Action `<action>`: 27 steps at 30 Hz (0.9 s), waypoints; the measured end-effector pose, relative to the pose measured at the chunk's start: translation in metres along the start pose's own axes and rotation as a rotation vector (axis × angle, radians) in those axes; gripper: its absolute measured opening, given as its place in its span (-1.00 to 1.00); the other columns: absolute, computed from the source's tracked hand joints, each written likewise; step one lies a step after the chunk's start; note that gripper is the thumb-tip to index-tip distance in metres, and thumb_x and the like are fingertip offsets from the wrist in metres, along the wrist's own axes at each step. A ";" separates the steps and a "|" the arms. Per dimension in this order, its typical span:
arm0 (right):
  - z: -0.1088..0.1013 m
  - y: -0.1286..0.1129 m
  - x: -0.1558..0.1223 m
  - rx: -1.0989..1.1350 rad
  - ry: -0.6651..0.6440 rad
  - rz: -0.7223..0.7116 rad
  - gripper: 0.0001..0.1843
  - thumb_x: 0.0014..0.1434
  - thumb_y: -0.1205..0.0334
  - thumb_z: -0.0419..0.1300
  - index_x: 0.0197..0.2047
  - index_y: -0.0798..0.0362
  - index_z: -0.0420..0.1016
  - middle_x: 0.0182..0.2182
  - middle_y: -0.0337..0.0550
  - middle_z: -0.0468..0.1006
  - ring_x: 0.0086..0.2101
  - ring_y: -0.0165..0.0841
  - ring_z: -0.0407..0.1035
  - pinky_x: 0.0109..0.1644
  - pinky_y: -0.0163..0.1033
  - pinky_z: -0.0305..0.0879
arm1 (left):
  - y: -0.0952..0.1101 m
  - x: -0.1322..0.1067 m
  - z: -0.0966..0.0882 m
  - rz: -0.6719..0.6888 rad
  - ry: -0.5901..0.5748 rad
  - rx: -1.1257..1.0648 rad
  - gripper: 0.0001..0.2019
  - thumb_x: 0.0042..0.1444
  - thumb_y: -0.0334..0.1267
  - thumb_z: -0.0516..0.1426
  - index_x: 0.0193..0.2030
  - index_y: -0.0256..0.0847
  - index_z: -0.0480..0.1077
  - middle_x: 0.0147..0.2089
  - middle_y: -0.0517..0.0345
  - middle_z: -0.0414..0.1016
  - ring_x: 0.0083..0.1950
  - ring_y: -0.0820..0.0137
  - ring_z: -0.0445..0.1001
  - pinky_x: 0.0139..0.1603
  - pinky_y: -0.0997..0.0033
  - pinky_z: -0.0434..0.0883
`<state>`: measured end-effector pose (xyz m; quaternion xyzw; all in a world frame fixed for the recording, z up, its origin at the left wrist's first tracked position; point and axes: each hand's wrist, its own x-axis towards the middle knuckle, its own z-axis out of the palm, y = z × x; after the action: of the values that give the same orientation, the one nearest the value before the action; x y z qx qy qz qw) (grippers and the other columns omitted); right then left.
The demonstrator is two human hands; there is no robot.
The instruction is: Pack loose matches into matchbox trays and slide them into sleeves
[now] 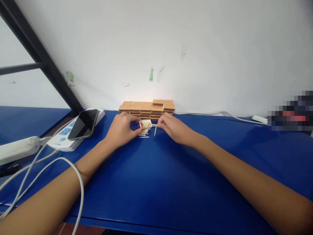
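Observation:
My left hand [124,129] grips a small white matchbox tray [147,121] by its left end, thumb and fingers closed on it. Red-tipped matches lie inside the tray. Under and in front of it, a pile of loose matches [144,132] rests on the blue table. At the tray's right end, my right hand [171,127] pinches matchsticks [155,130]; one hangs down with its red head lowest, another points toward the tray. Just behind both hands stand stacked matchboxes [146,107] in orange-brown, against the wall.
A phone [83,124] lies on a white power strip [66,138] at the left. White cables [81,192] loop over my left forearm. Another white cable [220,113] runs along the wall at the right. A dark frame [56,81] slants up at the left.

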<state>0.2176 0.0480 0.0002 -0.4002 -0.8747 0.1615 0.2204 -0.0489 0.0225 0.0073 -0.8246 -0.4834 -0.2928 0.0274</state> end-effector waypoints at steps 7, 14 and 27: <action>0.002 0.002 0.001 0.006 0.008 -0.018 -0.81 0.54 0.14 0.05 -0.17 -0.02 0.32 -0.12 -0.06 0.44 -0.17 -0.22 0.37 -0.04 -0.10 0.26 | 0.004 -0.002 0.003 0.090 -0.039 -0.119 -0.80 0.22 -0.17 0.39 -0.05 -0.13 0.67 -0.12 0.08 0.75 -0.08 0.12 0.63 0.04 0.06 0.49; 0.004 -0.005 -0.002 -0.004 0.017 -0.035 -0.83 0.53 0.17 0.06 -0.17 -0.01 0.32 -0.13 -0.09 0.44 -0.21 -0.26 0.34 -0.07 -0.14 0.26 | 0.012 -0.002 0.001 0.063 -0.061 -0.202 -0.74 0.15 -0.12 0.43 -0.05 -0.12 0.69 -0.14 0.07 0.74 -0.10 0.15 0.65 -0.01 0.12 0.52; 0.005 0.003 -0.002 -0.052 0.146 0.048 -0.86 0.49 0.25 0.11 -0.13 0.03 0.47 -0.14 -0.07 0.51 -0.20 -0.25 0.42 -0.07 -0.14 0.28 | 0.007 -0.001 -0.002 -0.041 0.031 -0.132 -0.84 0.18 -0.11 0.42 -0.15 -0.08 0.67 -0.12 0.12 0.77 -0.06 0.12 0.66 0.03 0.09 0.51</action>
<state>0.2179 0.0482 -0.0057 -0.4372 -0.8505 0.1143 0.2691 -0.0445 0.0181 0.0100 -0.8100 -0.4793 -0.3370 -0.0254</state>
